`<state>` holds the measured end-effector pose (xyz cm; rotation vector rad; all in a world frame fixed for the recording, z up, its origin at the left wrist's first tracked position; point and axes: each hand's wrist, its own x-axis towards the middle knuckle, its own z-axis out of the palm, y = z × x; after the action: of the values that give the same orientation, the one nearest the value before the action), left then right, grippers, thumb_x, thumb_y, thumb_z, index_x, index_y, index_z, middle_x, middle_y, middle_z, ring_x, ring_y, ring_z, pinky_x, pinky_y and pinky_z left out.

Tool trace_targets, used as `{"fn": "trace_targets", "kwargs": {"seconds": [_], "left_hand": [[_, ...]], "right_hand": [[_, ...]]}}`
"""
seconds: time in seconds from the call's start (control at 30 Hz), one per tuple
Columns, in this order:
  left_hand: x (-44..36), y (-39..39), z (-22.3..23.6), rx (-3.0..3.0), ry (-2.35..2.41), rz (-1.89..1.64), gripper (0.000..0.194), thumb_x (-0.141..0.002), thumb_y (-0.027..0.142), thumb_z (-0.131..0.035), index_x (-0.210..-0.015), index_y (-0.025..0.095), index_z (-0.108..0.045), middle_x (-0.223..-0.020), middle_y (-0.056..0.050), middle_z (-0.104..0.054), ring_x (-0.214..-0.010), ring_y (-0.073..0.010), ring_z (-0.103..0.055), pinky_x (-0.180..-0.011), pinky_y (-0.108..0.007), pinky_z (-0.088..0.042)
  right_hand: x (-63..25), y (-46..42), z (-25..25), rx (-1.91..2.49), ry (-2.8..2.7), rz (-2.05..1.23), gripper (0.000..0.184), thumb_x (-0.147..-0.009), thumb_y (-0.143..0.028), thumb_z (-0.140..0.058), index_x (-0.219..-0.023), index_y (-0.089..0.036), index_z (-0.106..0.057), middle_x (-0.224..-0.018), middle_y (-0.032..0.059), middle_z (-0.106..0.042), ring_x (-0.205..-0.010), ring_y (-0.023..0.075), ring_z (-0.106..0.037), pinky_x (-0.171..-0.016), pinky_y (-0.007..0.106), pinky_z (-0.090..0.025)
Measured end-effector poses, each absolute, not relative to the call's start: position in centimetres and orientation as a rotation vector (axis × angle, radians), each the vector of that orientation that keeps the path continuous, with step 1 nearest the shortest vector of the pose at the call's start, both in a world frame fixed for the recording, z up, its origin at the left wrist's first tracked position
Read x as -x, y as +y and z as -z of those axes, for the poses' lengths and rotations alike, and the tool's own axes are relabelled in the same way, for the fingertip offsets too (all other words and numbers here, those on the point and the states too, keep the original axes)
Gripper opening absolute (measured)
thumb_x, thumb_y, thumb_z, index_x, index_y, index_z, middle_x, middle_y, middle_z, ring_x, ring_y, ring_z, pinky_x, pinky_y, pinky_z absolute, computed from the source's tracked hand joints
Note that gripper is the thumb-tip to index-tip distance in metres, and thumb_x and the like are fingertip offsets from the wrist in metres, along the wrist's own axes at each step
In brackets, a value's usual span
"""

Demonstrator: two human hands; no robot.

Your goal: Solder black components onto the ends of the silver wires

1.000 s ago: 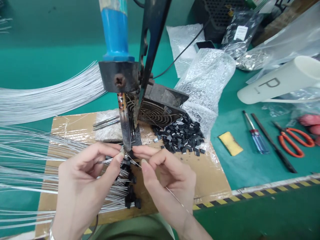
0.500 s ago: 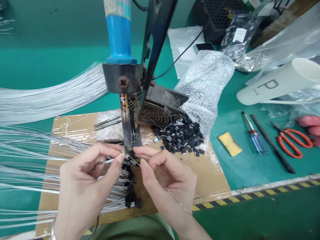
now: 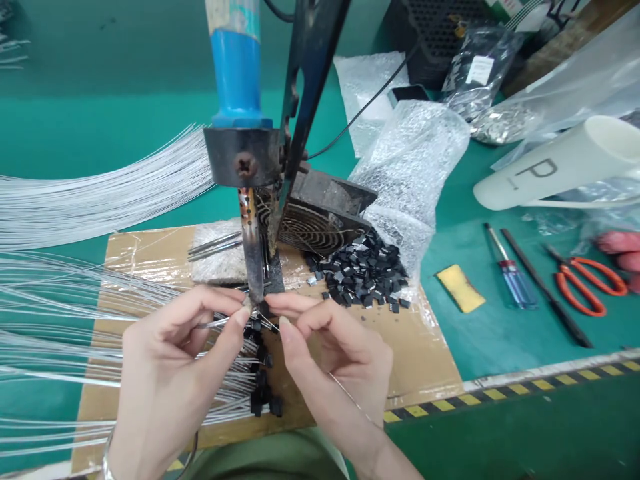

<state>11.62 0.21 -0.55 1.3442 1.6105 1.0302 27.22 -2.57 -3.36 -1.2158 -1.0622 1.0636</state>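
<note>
A soldering iron (image 3: 237,80) with a blue handle is clamped upright in a black stand (image 3: 313,80), its tip pointing down between my hands. My left hand (image 3: 183,360) pinches a thin white wire (image 3: 206,325) right by the tip. On the other side, my right hand (image 3: 335,353) is closed on a thin silvery solder wire (image 3: 350,395), which runs across the palm and out past the thumb toward the tip. The small piece at the tip is mostly hidden by my fingers. Below lies a row of wires ending in black connectors (image 3: 260,393).
Loose black connectors (image 3: 365,273) are heaped on the cardboard (image 3: 420,360) beside a fan (image 3: 320,213). A bundle of white wires (image 3: 100,207) lies left. On the right are a yellow sponge (image 3: 460,288), a screwdriver (image 3: 515,277), orange-handled pliers (image 3: 587,283) and a white cup (image 3: 555,167).
Hardly anything differs. Both hands keep their pinch beneath the iron's tip, with only a very slight shift of fingers and view.
</note>
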Motion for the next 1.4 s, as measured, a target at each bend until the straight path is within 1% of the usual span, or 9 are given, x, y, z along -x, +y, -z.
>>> {"fn": "trace_targets", "kwargs": {"seconds": [0.13,0.27,0.57,0.73,0.87,1.0,1.13,1.27,1.4], "left_hand": [[-11.57,0.14,0.61,-1.346,1.62,-1.033,0.01,-0.082,0.02,-0.081,-0.077,0.029,-0.081,-0.082,0.005,-0.081,-0.063,-0.0067,-0.069,-0.057,-0.009,-0.052],[-11.45,0.12,0.7,-1.346,1.607,-1.028,0.01,-0.082,0.021,-0.081,-0.077,0.029,-0.081,-0.085,0.005,-0.082,-0.064,-0.0076,-0.07,-0.057,-0.01,-0.053],[-11.46,0.04,0.61,-1.336,1.61,-1.033,0.011,-0.081,0.019,-0.082,-0.077,0.029,-0.081,-0.085,0.006,-0.082,-0.065,-0.0067,-0.07,-0.058,-0.009,-0.052],[-11.5,0.03,0.59,-1.333,1.621,-1.046,0.011,-0.082,0.02,-0.081,-0.076,0.029,-0.08,-0.084,0.006,-0.081,-0.064,-0.0067,-0.069,-0.056,-0.009,-0.051],[-11.59,0.08,0.45,-1.338,1.62,-1.043,0.012,-0.082,0.018,-0.082,-0.076,0.028,-0.081,-0.084,0.004,-0.081,-0.063,-0.0081,-0.069,-0.055,-0.011,-0.052],[-11.52,0.08,0.46,-1.32,1.606,-1.031,0.014,-0.081,0.017,-0.082,-0.076,0.029,-0.081,-0.083,0.005,-0.081,-0.068,-0.0085,-0.074,-0.06,-0.009,-0.056],[-11.52,0.12,0.43,-1.321,1.597,-1.024,0.015,-0.081,0.016,-0.081,-0.076,0.03,-0.08,-0.083,0.007,-0.081,-0.067,-0.0063,-0.073,-0.059,-0.006,-0.054],[-11.66,0.07,0.45,-1.333,1.61,-1.026,0.014,-0.081,0.017,-0.082,-0.077,0.031,-0.08,-0.085,0.008,-0.081,-0.069,-0.0058,-0.073,-0.062,-0.005,-0.054],[-11.6,-0.13,0.56,-1.367,1.606,-1.022,0.015,-0.084,0.017,-0.081,-0.079,0.031,-0.08,-0.088,0.007,-0.081,-0.072,-0.0062,-0.074,-0.063,-0.005,-0.055]], "right_hand": [[-27.22,-2.62,3.33,1.219,-1.059,-1.069,0.025,-0.092,-0.004,-0.074,-0.08,-0.024,-0.066,-0.116,0.0002,-0.088,-0.103,0.0152,-0.085,-0.093,0.021,-0.065],[-27.15,-2.68,3.45,1.218,-1.05,-1.03,0.026,-0.092,-0.003,-0.074,-0.079,-0.025,-0.066,-0.115,-0.001,-0.088,-0.103,0.0146,-0.085,-0.095,0.021,-0.064],[-27.08,-2.64,3.31,1.232,-1.078,-1.04,0.025,-0.093,-0.004,-0.075,-0.08,-0.024,-0.066,-0.114,0.0017,-0.088,-0.103,0.0173,-0.085,-0.093,0.024,-0.066],[-27.07,-2.88,3.34,1.222,-1.086,-1.05,0.023,-0.094,-0.005,-0.075,-0.083,-0.024,-0.067,-0.118,0.0022,-0.087,-0.109,0.019,-0.084,-0.096,0.026,-0.065],[-26.93,-2.84,3.24,1.209,-1.072,-1.031,0.025,-0.092,-0.003,-0.074,-0.08,-0.024,-0.066,-0.116,0.004,-0.087,-0.105,0.0203,-0.086,-0.092,0.027,-0.066],[-27.0,-2.8,3.32,1.219,-1.092,-1.038,0.026,-0.092,-0.002,-0.074,-0.081,-0.024,-0.066,-0.117,0.0027,-0.087,-0.107,0.0199,-0.085,-0.094,0.027,-0.066],[-27.08,-2.9,3.57,1.228,-1.109,-1.02,0.024,-0.093,-0.004,-0.074,-0.083,-0.025,-0.067,-0.116,0.0027,-0.087,-0.108,0.0208,-0.085,-0.097,0.029,-0.066],[-26.97,-2.86,3.46,1.235,-1.114,-0.991,0.024,-0.093,-0.004,-0.074,-0.083,-0.025,-0.067,-0.115,0.0025,-0.087,-0.106,0.0207,-0.085,-0.094,0.03,-0.067],[-26.9,-2.77,3.27,1.238,-1.149,-0.929,0.022,-0.093,-0.006,-0.074,-0.083,-0.025,-0.067,-0.111,0.0045,-0.088,-0.101,0.0226,-0.086,-0.09,0.033,-0.069]]}}
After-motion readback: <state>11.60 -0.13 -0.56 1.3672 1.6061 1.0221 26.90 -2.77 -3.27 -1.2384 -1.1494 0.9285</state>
